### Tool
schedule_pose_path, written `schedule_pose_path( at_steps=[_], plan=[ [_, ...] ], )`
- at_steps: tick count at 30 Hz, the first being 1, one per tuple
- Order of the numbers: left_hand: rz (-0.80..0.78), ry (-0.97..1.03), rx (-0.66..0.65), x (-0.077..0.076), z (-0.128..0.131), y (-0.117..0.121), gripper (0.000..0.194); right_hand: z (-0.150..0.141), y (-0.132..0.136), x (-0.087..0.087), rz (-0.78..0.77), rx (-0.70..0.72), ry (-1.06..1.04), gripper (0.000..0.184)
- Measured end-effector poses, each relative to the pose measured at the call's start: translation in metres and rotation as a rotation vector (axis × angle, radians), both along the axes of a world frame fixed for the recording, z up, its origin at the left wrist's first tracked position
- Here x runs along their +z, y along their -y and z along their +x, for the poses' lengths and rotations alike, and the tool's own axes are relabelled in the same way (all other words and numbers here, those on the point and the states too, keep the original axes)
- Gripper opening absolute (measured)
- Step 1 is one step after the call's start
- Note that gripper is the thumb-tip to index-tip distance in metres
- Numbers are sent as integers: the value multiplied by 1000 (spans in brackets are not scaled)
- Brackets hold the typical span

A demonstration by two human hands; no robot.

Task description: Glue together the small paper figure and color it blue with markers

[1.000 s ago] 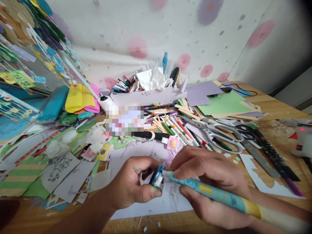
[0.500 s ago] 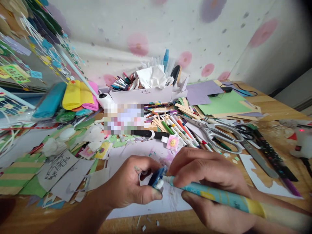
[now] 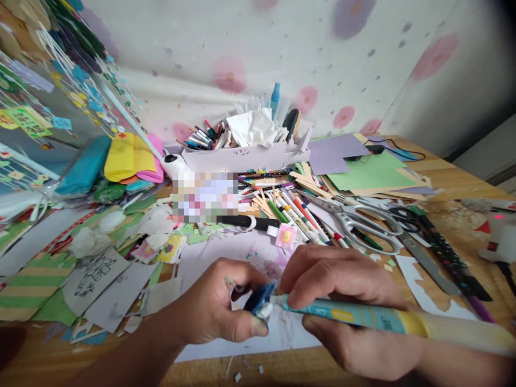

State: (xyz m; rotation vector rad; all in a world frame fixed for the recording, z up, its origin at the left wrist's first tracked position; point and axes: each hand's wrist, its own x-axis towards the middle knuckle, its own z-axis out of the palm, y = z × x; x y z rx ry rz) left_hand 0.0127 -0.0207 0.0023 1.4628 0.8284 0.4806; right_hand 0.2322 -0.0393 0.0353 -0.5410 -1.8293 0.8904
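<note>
Between the thumb and bent forefinger of my left hand (image 3: 226, 303) is a small dark blue piece (image 3: 258, 299), with white material on its lower edge. What the piece is, I cannot make out. My right hand (image 3: 346, 285) grips a light blue and yellow glue tube (image 3: 358, 318), its pale rear end reaching out to the right. The tube's narrow tip is at the blue piece's right side, apparently touching it. Both hands are above a white sheet of paper (image 3: 226, 349) with purple smudges. A small pink square with a flower (image 3: 286, 236) lies just beyond my right hand.
Large scissors (image 3: 365, 228) and several markers (image 3: 296, 215) lie beyond my hands. Paper scraps and a striped green sheet (image 3: 36, 287) cover the left side. A white box (image 3: 242, 158) with pens and tissue stands at the back. A glue gun (image 3: 497, 228) is at far right.
The glue tube has rolled slightly and sits more level, its rear end raised a little. The blue piece is tilted slightly differently. My left hand has barely moved.
</note>
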Motion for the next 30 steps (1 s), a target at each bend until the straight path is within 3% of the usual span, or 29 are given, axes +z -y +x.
schedule_pose_path(
  at_steps=[11,15,19,24,30],
  plan=[
    [-38,11,-23,-5,-2,0,33,1,-2,-4,-2,9,-21,22],
    [-98,126,-44,-6,-2,1,36,4,-3,-2,-16,-7,-35,22],
    [-213,261,22,-6,1,3,45,1,-1,-4,23,-8,-86,22],
    [-303,387,5,-5,6,5,36,0,0,-5,69,-51,-50,20],
    [-330,479,100,-8,6,9,37,1,1,-5,93,-77,-64,20]
  ],
)
